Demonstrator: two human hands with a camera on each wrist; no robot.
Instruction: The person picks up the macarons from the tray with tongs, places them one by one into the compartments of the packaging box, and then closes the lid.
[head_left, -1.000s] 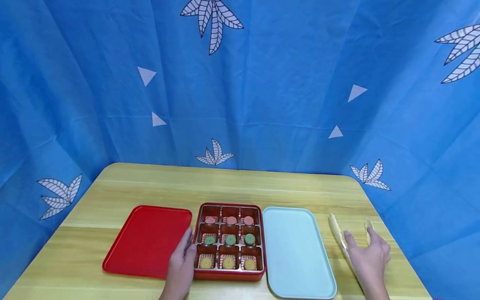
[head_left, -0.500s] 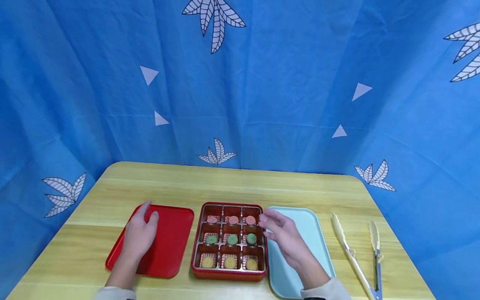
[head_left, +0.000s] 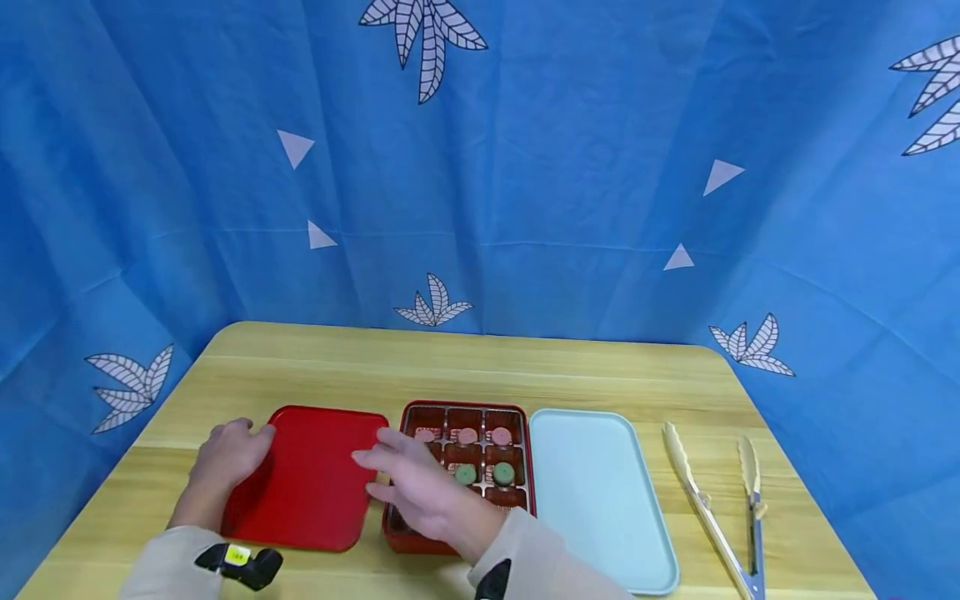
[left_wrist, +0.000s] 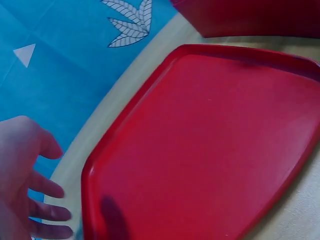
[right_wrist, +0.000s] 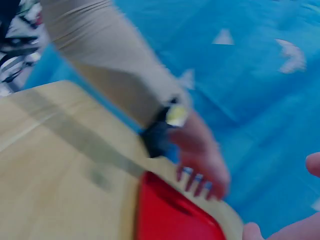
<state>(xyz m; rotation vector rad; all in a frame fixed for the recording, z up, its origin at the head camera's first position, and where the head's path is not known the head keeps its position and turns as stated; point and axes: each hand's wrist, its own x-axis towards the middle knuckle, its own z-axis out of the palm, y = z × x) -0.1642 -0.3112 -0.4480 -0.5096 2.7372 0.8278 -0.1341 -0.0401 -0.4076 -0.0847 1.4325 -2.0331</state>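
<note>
A shallow red tray (head_left: 307,475) with a low rim lies at the left of the table. My left hand (head_left: 228,458) hovers beside its left edge, fingers relaxed; the left wrist view shows this hand (left_wrist: 25,185) apart from the rim. My right hand (head_left: 423,487) stretches over the left part of a red divided box (head_left: 416,544), fingertips near the tray's right edge. Nothing is held by either hand. The box compartments contain small round pastries, pink (head_left: 502,436) at the back and green (head_left: 503,474) in the middle. My right hand and sleeve hide the front ones.
A pale blue tray (head_left: 603,500) lies right of the box. Metal tongs (head_left: 708,517) with cream-coloured tips lie spread at the table's right side. A blue patterned curtain (head_left: 480,167) hangs behind the wooden table (head_left: 525,367).
My right hand has gone left, from the tongs past the blue tray to above the box. My left hand has left the box's side and moved left across the red tray to its far edge.
</note>
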